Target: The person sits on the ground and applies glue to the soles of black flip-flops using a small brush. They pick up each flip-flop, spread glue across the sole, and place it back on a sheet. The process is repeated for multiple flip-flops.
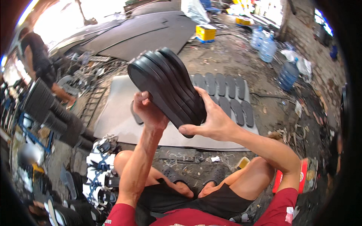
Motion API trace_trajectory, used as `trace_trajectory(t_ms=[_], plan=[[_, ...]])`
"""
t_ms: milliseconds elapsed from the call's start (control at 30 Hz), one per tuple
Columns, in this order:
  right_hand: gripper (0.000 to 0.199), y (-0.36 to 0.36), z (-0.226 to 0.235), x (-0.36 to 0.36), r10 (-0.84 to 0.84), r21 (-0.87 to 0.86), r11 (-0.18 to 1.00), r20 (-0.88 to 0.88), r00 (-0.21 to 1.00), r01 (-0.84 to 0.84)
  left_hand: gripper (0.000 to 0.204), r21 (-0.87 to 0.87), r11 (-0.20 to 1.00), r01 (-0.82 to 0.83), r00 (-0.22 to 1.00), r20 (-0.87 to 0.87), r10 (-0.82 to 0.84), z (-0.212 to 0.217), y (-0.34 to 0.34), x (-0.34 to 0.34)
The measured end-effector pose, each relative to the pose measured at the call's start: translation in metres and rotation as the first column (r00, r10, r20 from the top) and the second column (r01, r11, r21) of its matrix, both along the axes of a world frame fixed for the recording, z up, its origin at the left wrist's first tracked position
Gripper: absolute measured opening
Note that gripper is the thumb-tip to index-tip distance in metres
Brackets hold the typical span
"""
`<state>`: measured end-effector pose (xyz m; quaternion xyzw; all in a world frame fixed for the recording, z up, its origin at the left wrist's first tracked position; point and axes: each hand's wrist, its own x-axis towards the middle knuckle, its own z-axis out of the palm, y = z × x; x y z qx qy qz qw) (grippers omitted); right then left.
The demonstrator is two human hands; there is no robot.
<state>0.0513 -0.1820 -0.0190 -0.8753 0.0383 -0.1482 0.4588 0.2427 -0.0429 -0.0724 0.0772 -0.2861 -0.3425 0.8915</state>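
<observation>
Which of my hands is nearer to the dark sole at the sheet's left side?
Left. Your left hand appears just right of that sole, raised above the sheet; your right hand is farther right, gripping the right side of the stacked soles.

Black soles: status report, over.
Left hand, right hand holding glossy black foot-shaped soles, stacked, tilted. Pale grey flat sheet beneath. Nothing visibly blocking.

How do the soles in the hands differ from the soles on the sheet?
The held soles are stacked together; the laid-out soles are spread out, mostly in two rows. The held soles are raised and tilted between the left hand and right hand; the laid-out soles lie flat on the pale sheet. Both groups are dark and foot-shaped.
</observation>
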Motion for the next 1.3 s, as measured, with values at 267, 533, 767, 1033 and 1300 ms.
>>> trace_trajectory(t_ms=[267,533,767,1033,1300], plan=[[0.113,-0.073,-0.084,-0.044,-0.351,-0.241,0.911,-0.028,0.936,0.334,0.091,0.601,0.796,-0.079,0.996,0.01,0.091,-0.097,-0.073,-0.099],[0.095,-0.053,-0.141,-0.072,-0.313,0.026,0.947,-0.152,0.938,0.32,0.09,0.695,0.719,0.006,0.993,-0.088,0.078,-0.141,-0.079,-0.127],[0.067,-0.041,-0.197,-0.07,-0.266,0.433,0.833,-0.228,0.936,0.343,0.059,0.771,0.626,0.116,0.992,-0.121,-0.036,-0.164,-0.054,-0.133],[0.079,-0.02,-0.224,-0.067,-0.217,0.498,0.803,-0.267,0.939,0.327,0.072,0.787,0.614,0.057,0.995,-0.092,0.026,-0.203,-0.038,-0.134],[0.11,-0.014,-0.256,-0.09,-0.208,0.422,0.848,-0.291,0.934,0.32,0.063,0.76,0.628,0.167,0.986,-0.142,-0.091,-0.232,-0.035,-0.146]])
